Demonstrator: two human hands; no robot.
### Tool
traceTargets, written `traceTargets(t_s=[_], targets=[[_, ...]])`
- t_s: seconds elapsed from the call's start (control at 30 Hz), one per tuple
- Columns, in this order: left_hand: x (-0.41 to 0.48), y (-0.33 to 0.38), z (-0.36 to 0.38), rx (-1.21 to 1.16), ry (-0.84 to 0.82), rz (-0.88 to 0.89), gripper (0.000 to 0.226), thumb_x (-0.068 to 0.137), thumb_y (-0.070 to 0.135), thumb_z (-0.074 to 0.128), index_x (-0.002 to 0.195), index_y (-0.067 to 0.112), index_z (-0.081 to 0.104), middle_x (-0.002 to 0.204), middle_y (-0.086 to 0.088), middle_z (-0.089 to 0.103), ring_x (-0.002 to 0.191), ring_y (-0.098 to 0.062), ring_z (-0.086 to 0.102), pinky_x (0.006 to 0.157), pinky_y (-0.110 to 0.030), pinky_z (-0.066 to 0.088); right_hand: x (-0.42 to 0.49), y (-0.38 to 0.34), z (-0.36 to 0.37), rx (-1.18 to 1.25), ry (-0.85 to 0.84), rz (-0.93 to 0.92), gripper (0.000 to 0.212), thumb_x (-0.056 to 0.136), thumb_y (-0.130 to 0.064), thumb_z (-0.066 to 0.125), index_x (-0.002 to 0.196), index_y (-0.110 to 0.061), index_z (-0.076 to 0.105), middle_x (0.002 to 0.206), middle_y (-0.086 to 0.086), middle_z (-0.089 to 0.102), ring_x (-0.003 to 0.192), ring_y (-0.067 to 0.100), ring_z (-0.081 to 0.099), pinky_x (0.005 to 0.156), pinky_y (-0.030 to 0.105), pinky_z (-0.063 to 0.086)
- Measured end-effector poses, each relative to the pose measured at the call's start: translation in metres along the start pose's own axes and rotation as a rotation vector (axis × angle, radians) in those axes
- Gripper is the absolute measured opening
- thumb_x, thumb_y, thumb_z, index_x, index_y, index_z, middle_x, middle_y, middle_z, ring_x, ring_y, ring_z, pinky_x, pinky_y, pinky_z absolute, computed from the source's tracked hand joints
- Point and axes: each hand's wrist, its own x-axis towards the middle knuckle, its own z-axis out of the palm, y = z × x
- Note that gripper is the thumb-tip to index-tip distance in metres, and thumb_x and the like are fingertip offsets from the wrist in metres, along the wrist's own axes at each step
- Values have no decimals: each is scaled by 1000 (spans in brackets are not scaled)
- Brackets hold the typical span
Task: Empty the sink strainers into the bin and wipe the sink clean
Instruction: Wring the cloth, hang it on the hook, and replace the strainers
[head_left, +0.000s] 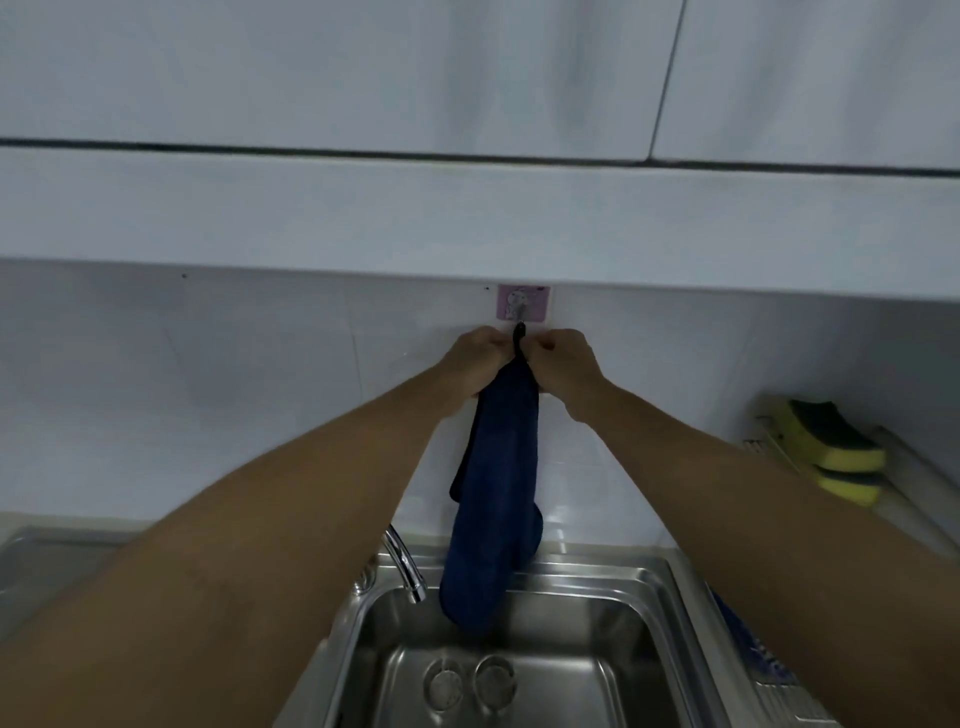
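Your forearms cross over the steel sink at the counter's back edge. Blue cloth hangs before the tap. Your left hand and right hand pinch its loop beneath the wall hook. Two sponges sit right.

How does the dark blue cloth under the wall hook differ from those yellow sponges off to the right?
The blue cloth hangs long and limp down the wall, with both hands holding its top; the sponges lie stacked on a rack, untouched. The cloth is one dark colour; the sponges are yellow with dark scouring tops. The cloth's lower end dangles over the sink; the sponges sit beside it. Both are cleaning things.
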Motion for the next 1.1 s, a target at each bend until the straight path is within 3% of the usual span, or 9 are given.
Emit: traceTargets(t_s=[0.1,0.2,0.33,0.47,0.63,0.73,0.8,0.93,1.1], targets=[[-6,-21,1,-83,-119,-21,22,103,33,52,117,18,56,98,-2,61,84,-13,59,70,-26,49,-7,12,-6,104,-158,-2,35,101,-38,55,79,-11,61,80,9,60,76,20,56,78,36,52],[-14,-42,1,-122,-162,22,26,101,45,53,109,21,58,103,0,65,92,-13,62,82,-26,50,-13,26,-15,80,-318,45,42,103,-41,48,107,-5,68,99,12,68,88,19,62,90,35,53],[-29,-66,-8,116,-185,72,27,99,52,54,107,28,62,103,5,64,90,-6,60,73,-19,44,-29,50,-22,-75,-465,122,58,96,-64,45,133,-21,60,124,0,66,112,15,63,103,30,48],[-43,-80,-18,370,-186,171,15,102,46,50,97,35,58,99,12,61,90,-7,56,72,-20,39,-51,79,-30,-172,-503,159,56,91,-64,56,131,-25,61,124,-5,65,108,9,64,92,20,51],[-63,-104,-25,580,-231,111,43,106,40,45,145,23,48,141,0,54,120,-19,53,102,-29,42,-71,93,-50,-199,-484,195,42,87,-57,67,114,-24,71,111,-8,71,89,0,69,69,8,51],[-70,-107,-24,646,-238,98,47,106,37,45,150,22,42,147,-4,51,125,-23,53,105,-30,41,-79,96,-58,-204,-437,172,29,89,-50,68,104,-25,73,95,-12,71,65,-9,65,53,6,45],[-73,-107,-23,684,-221,112,47,105,35,47,150,22,41,146,-5,52,123,-24,54,101,-28,41,-83,95,-62,-249,-403,159,32,90,-50,67,100,-21,74,83,-10,68,58,-4,62,48,12,43],[-79,-106,-21,771,-254,137,44,106,29,45,148,17,40,141,-8,53,119,-25,54,100,-31,42,-90,95,-62,-294,-416,187,40,94,-49,61,111,-13,68,104,0,69,92,15,68,67,23,59],[-82,-115,-25,901,-228,121,21,103,9,46,122,3,51,122,-18,56,96,-20,48,82,-26,37,-96,102,-58,-382,-303,142,27,97,-37,61,108,-14,68,103,2,68,92,20,68,79,27,57]])
